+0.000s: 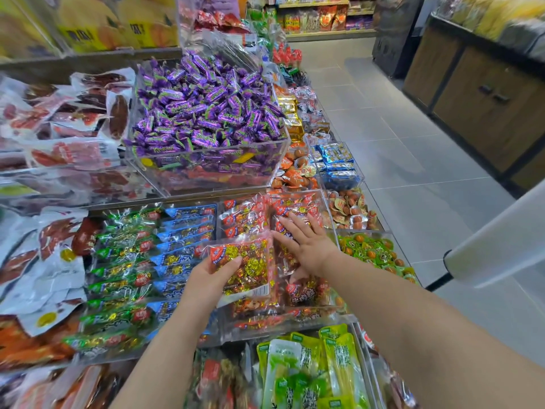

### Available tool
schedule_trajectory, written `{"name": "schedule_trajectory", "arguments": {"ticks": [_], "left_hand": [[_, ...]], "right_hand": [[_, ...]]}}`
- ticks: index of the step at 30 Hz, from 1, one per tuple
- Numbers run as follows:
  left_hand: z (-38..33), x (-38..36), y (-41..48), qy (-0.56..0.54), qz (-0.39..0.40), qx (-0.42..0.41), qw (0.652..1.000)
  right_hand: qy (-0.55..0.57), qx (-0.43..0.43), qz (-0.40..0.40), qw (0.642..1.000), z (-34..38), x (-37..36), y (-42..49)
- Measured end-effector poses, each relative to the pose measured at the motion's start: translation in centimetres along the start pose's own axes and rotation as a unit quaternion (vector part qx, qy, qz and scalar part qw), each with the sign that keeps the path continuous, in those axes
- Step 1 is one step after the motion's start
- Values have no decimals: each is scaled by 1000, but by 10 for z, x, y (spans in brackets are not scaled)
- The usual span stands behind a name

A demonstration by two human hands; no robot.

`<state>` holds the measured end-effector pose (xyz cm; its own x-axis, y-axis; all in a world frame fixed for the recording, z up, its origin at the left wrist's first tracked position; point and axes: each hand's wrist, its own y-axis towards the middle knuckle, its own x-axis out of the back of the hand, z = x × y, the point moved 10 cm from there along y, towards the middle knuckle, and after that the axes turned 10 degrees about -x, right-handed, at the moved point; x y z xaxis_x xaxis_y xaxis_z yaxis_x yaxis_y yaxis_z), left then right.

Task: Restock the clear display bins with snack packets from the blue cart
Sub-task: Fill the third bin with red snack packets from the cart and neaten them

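Head cam, left grip (210, 278) pinches snack pkt (254, 261) by left edge

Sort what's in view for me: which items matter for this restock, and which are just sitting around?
In the job: clear red-labelled packet of gold-wrapped sweets, in the grip of the left hand; right hand, flat on matching packets in the clear acrylic bin.
Just lying about: purple-wrapped sweets in a clear tub; green-labelled packets; blue-labelled packets; lime-green pouches.
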<state>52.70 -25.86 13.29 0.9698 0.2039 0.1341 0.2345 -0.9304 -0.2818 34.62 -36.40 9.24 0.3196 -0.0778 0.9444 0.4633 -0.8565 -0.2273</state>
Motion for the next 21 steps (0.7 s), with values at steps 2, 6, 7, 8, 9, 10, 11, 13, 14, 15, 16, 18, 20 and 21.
{"name": "schedule_trajectory", "arguments": {"ticks": [2, 6, 7, 8, 9, 10, 11, 13, 14, 15, 16, 18, 20, 21], "left_hand": [[-1, -1, -1, -6, 2, 6, 1000], [-4, -1, -4, 45, 11, 25, 999], [-4, -2, -6, 50, 19, 39, 998], [-4, -4, -8, 48, 28, 51, 997], [-1, -5, -9, 41, 36, 65, 996], [1, -8, -10, 26, 43, 81, 995], [3, -11, -9, 0, 49, 91, 995], [1, -22, -10, -65, 57, 98, 991], [-1, -26, -10, -80, 60, 94, 991], [-4, -29, -10, -80, 67, 87, 991], [-5, -33, -12, -73, 80, 82, 991], [-7, -45, -19, -49, 126, 81, 987], [-6, -52, -28, -25, 158, 92, 983], [-5, -52, -31, -17, 166, 104, 980]], "right_hand": [[8, 5, -4, 1000, 0, 2, -4], [68, 26, -27, 997, 2, 13, -26], [126, 21, -34, 991, 2, 22, -32], [215, 6, -49, 975, -1, 35, -39], [321, -15, -68, 945, -4, 49, -46], [426, -28, -75, 901, -7, 61, -53], [526, -29, -63, 848, -6, 68, -60], [658, -13, -8, 753, 7, 75, -72], [675, 4, 5, 738, 15, 77, -77], [664, 17, 8, 747, 21, 83, -81], [645, 28, -1, 763, 25, 89, -84], [645, 33, -34, 762, 22, 100, -85], [689, 11, -15, 724, 18, 100, -85], [710, 4, 14, 705, 20, 95, -85]]}}
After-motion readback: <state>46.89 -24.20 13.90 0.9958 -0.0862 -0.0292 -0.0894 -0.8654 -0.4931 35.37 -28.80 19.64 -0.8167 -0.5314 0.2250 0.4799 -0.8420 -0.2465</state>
